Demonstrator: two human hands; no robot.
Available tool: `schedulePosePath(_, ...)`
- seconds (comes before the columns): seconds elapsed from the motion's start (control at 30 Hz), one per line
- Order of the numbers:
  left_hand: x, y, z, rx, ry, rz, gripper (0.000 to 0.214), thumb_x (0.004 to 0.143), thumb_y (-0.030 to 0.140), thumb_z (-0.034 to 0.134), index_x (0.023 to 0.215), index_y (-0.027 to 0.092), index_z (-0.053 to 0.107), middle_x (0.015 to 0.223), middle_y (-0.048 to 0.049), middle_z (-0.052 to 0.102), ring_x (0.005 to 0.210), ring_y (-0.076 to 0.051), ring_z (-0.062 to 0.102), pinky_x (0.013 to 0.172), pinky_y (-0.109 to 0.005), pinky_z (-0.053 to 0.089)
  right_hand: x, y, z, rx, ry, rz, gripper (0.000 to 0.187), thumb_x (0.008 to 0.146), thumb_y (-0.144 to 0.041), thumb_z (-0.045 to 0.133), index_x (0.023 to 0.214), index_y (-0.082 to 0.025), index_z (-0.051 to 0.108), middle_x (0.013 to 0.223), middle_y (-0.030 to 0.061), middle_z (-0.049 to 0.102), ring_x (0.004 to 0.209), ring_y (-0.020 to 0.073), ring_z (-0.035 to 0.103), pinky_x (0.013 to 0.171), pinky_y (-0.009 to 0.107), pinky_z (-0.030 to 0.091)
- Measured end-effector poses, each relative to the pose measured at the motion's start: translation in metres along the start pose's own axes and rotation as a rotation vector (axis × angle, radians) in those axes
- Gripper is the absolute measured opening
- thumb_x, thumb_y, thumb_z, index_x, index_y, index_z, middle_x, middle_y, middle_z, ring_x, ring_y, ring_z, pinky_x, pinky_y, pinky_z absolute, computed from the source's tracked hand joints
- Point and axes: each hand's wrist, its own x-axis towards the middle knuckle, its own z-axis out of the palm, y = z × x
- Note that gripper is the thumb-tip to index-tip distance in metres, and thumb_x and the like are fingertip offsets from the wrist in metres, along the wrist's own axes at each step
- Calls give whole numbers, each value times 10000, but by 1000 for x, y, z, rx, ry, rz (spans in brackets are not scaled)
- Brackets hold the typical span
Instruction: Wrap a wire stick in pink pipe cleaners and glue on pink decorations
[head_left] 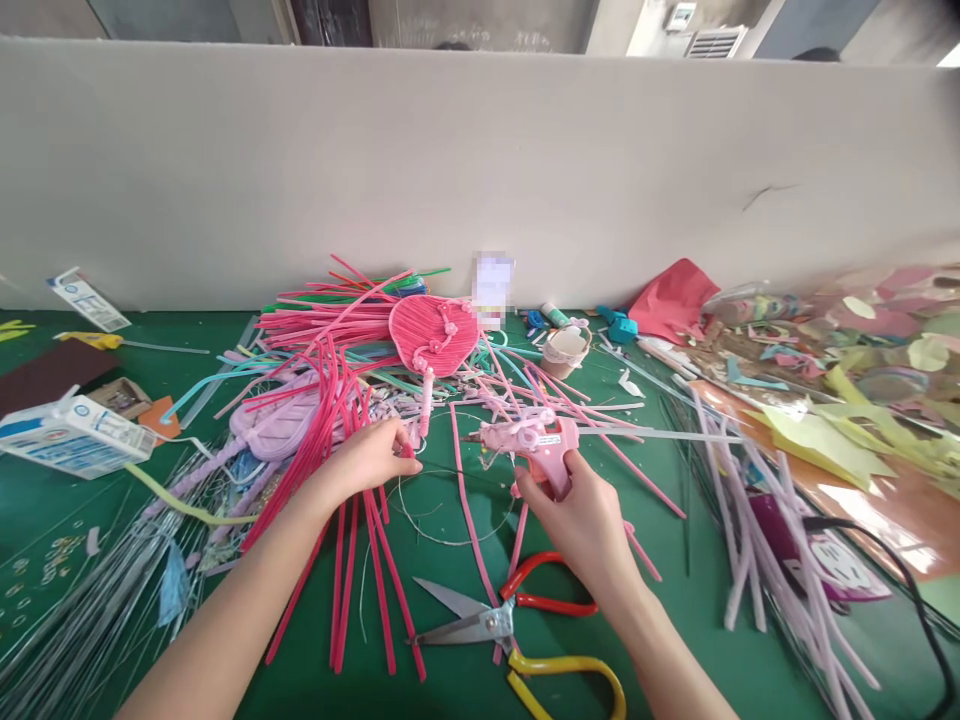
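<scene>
My right hand (581,510) is wrapped round the handle of a pink glue gun (551,455). A long translucent glue stick (660,433) sticks out of its back, and its nozzle points left towards my other hand. My left hand (375,458) is closed in a pinch on a small pink piece (409,452), mostly hidden by the fingers. Just above stands a red fan-shaped piece (431,335) made of pipe cleaners, with small pink flowers and a wrapped pink handle (427,400). Red pipe cleaners (330,390) lie under and around my left forearm.
Open scissors (495,625) with red and yellow handles lie in front. Lilac pipe cleaners (750,530) and a black cable (892,560) are at right, beside paper scraps (840,420). Wire stems (90,590) and a milk carton (75,435) are at left. A paper cup (566,347) stands behind.
</scene>
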Motion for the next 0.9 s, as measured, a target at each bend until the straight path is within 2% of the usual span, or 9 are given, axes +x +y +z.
schedulePosePath(0.1,-14,6,-10,-143,-89,28,330,729,473,717,864,216,561,899,-44,721,870,-260,712,700,-337,530,-2,0,-6,26,29,26,373,748,-481,596,617,-268,319,463,-90,367,428,101,294,398,235,261)
schedulePosePath(0.17,-26,10,-14,-392,-218,5,354,746,474,728,894,212,540,816,-45,739,849,-258,735,670,-326,554,-5,-1,-10,47,66,34,397,741,-490,605,613,-269,300,457,-90,368,419,98,311,391,232,265)
schedulePosePath(0.23,-37,13,-12,-623,-214,-33,392,705,422,795,933,203,563,827,-44,750,870,-250,746,718,-320,573,-9,-3,-12,48,93,32,405,734,-484,614,615,-270,290,445,-87,390,402,99,336,388,232,282)
schedulePosePath(0.3,-46,15,-5,-737,-141,-35,391,687,379,828,941,192,596,888,-49,759,934,-241,743,798,-310,578,-14,-6,-12,32,98,19,400,732,-479,624,623,-271,300,432,-82,422,384,104,362,387,235,303)
schedulePosePath(0.4,-56,12,10,-746,-60,0,381,721,398,810,983,193,623,976,-56,753,1017,-259,726,830,-318,590,-22,-8,-7,-3,101,-24,399,730,-481,639,633,-275,311,416,-82,435,367,114,380,387,244,317)
schedulePosePath(0.53,-63,7,23,-614,59,19,406,780,466,744,1087,221,643,988,-34,720,894,-254,753,737,-340,625,-34,-9,5,-28,121,-69,388,753,-440,619,626,-281,289,422,-76,438,361,116,377,391,254,310)
schedulePosePath(0.7,-66,9,27,-734,89,38,374,756,445,774,1022,208,660,872,-17,737,845,-239,757,746,-332,640,-42,-11,15,-39,126,-96,367,773,-382,584,627,-287,261,454,-65,442,378,117,373,407,260,316)
schedulePosePath(0.9,-69,10,30,-745,130,52,349,725,438,806,932,198,661,836,-23,749,815,-231,757,726,-320,646,-40,-10,16,-43,144,-126,352,755,-340,563,627,-288,239,460,-71,399,384,112,328,406,262,289)
